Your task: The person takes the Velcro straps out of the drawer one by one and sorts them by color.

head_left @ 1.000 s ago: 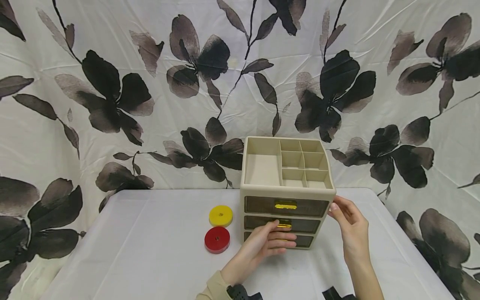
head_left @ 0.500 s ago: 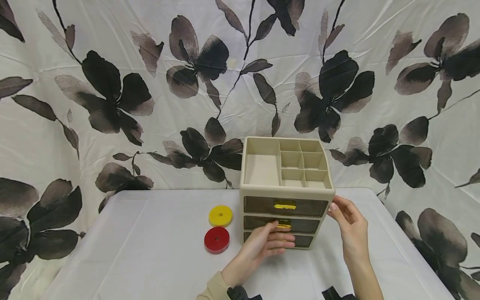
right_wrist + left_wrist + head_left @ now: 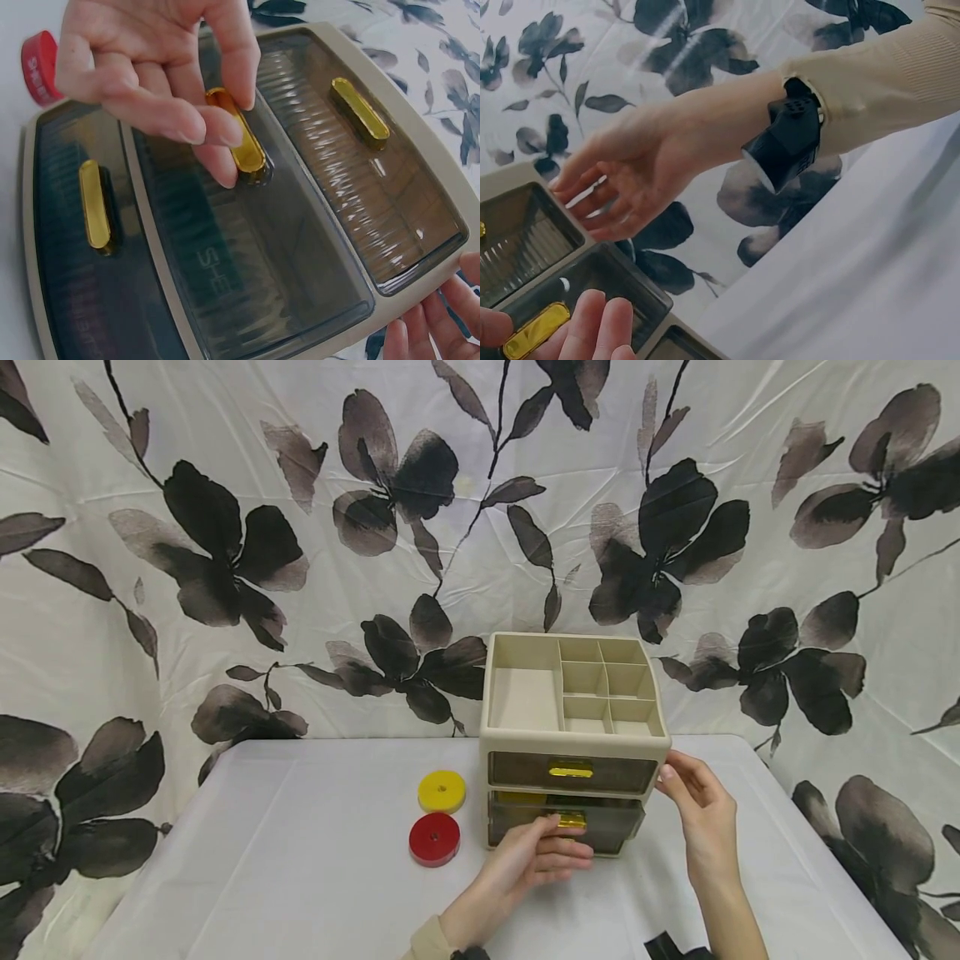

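A cream drawer organizer with smoky see-through drawer fronts and gold handles stands on the white table. Its middle drawer is pulled out a little, and something yellow shows inside at the left. My left hand pinches the middle drawer's gold handle between thumb and fingers. On the organizer's right side, my right hand touches the front edge with its fingertips, the other fingers loosely bent. The top drawer is closed; my left hand partly hides the bottom one.
Left of the organizer lie a yellow disc and a red disc, one in front of the other. Open compartments form the organizer's top. A floral cloth hangs behind the table.
The middle drawer has slid out toward me with my left hand on its handle, and the yellow thing inside has come into view. My right hand has stayed at the organizer's side.
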Available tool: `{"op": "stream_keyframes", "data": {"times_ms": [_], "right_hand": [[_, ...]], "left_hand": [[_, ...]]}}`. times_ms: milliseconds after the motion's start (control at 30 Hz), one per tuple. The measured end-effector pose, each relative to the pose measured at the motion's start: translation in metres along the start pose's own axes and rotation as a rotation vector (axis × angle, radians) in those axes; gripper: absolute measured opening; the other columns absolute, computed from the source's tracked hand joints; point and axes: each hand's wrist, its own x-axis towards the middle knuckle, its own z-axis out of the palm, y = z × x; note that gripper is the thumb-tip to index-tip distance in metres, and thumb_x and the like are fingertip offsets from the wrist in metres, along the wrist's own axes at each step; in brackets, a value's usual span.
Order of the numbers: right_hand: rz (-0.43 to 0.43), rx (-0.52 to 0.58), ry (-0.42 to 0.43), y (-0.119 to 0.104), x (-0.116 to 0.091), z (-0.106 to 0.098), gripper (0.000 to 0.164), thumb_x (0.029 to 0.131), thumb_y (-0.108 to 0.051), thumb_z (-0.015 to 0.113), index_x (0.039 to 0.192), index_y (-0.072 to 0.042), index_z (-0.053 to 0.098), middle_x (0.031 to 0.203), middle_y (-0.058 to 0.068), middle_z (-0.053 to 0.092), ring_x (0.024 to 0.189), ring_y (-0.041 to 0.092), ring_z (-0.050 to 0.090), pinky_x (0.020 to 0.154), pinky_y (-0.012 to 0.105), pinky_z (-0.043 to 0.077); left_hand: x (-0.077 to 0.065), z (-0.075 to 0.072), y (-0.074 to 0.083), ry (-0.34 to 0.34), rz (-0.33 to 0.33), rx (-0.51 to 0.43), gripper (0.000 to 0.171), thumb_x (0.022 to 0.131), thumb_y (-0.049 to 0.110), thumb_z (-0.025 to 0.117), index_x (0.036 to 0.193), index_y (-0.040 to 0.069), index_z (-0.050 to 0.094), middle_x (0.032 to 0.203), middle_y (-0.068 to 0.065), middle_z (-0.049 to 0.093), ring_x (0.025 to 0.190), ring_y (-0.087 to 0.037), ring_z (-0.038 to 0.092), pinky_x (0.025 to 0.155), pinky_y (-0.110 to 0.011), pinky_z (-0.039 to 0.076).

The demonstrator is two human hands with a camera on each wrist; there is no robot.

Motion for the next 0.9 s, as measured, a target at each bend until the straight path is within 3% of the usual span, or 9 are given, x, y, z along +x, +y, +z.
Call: {"op": "stream_keyframes", "data": {"times_ms": [267,900], "right_hand": [[-0.002,0.017,-0.005,-0.001,0.000,0.000,0.029,0.092,-0.011,0.062,0.119,-0.001,0.060,0.106,-0.009,0.066,0.098,0.002,0.064,0.084,0.012,0.051],[-0.013,0.031,-0.009,-0.001,-0.001,0.000,0.027,0.093,-0.010,0.061,0.118,0.000,0.060,0.105,-0.010,0.067,0.097,0.001,0.065,0.083,0.013,0.052]], "left_hand": [[-0.009,0.004,-0.004,-0.008,-0.020,-0.013,0.046,0.097,0.041,0.049,0.119,0.006,0.066,0.101,-0.008,0.075,0.096,-0.020,0.072,0.078,-0.023,0.057],[-0.030,0.008,-0.014,-0.031,-0.070,0.019,0.044,0.098,0.038,0.045,0.120,0.006,0.065,0.099,-0.005,0.075,0.094,-0.018,0.072,0.080,-0.024,0.056]]}}
